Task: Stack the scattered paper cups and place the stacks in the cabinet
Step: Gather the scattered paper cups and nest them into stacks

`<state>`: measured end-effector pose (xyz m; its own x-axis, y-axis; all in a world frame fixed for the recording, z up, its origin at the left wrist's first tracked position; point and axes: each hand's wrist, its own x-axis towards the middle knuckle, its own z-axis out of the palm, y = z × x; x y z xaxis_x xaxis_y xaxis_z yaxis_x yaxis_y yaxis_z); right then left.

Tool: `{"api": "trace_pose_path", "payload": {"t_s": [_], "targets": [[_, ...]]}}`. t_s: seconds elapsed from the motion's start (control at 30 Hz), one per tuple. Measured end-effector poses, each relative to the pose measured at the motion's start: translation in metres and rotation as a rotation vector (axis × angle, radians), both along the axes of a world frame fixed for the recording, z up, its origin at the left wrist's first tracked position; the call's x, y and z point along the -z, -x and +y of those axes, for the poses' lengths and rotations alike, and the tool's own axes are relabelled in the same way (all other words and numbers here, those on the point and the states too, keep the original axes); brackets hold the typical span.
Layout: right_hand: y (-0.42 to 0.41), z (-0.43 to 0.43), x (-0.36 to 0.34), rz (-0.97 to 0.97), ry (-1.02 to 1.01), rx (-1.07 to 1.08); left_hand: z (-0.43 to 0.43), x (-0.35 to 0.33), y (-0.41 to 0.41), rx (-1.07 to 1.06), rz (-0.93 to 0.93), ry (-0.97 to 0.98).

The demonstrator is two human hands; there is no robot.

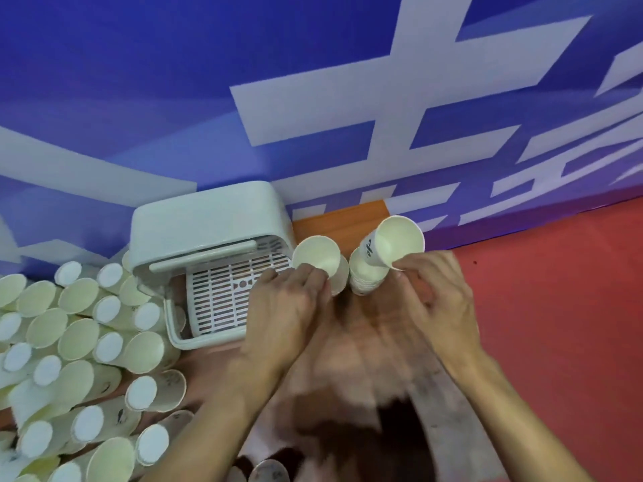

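My left hand [288, 307] pinches the rim of a white paper cup [316, 253], held over another cup [342, 278] just right of the cabinet. My right hand [438, 297] pinches the rim of a tilted paper cup [398, 240] with dark print, whose base sits in the top of a short stack of cups [365, 281]. The small pale cabinet [208, 220] stands against the wall with its door raised and a slotted white tray [222, 297] pulled out in front.
Several loose paper cups [80, 342] lie in a heap on the brown table at the left, some upside down. A blue and white banner wall [313, 99] rises behind. Red floor [556, 325] lies to the right. The table's near part is blurred.
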<state>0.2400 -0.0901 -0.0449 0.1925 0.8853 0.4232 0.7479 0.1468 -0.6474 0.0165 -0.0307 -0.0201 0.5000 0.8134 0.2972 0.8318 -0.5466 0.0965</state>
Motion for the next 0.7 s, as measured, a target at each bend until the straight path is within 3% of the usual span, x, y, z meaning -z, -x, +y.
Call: {"api": "trace_pose_path", "payload": {"t_s": [0.27,0.47,0.7], "targets": [[-0.015,0.015,0.038,-0.018,0.120,-0.078,0.022,0.022,-0.017,0.033,0.186,0.105],[-0.014,0.026,0.063,0.002,0.194,-0.142,0.025,0.050,-0.021,0.018,0.169,0.297],[-0.014,0.038,0.089,-0.044,0.231,-0.174,0.030,0.071,-0.025,0.031,0.098,0.335]]}}
